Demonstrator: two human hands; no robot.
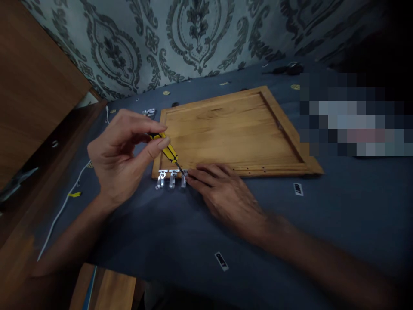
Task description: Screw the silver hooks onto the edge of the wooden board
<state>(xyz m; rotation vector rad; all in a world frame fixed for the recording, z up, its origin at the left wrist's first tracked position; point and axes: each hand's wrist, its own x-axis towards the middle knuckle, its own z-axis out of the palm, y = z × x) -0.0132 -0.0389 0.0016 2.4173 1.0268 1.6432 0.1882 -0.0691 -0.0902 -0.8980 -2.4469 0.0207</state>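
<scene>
My left hand pinches the handle of a yellow-and-black screwdriver between thumb and fingertips. Its shaft slants down to the right, and the tip meets the rightmost of three shiny metal hook-like fittings along the near edge of a framed wooden panel. The fittings sit side by side at the panel's near left corner, their curved parts reaching past the edge. My right hand lies over that edge, its fingertips closed against the rightmost fitting; the thumb is hidden.
Another metal fitting lies beyond the panel's left corner. The panel rests on a dark blue patterned cloth. A white cable runs along the left. A dark tool lies at the back right, near a blurred-out area.
</scene>
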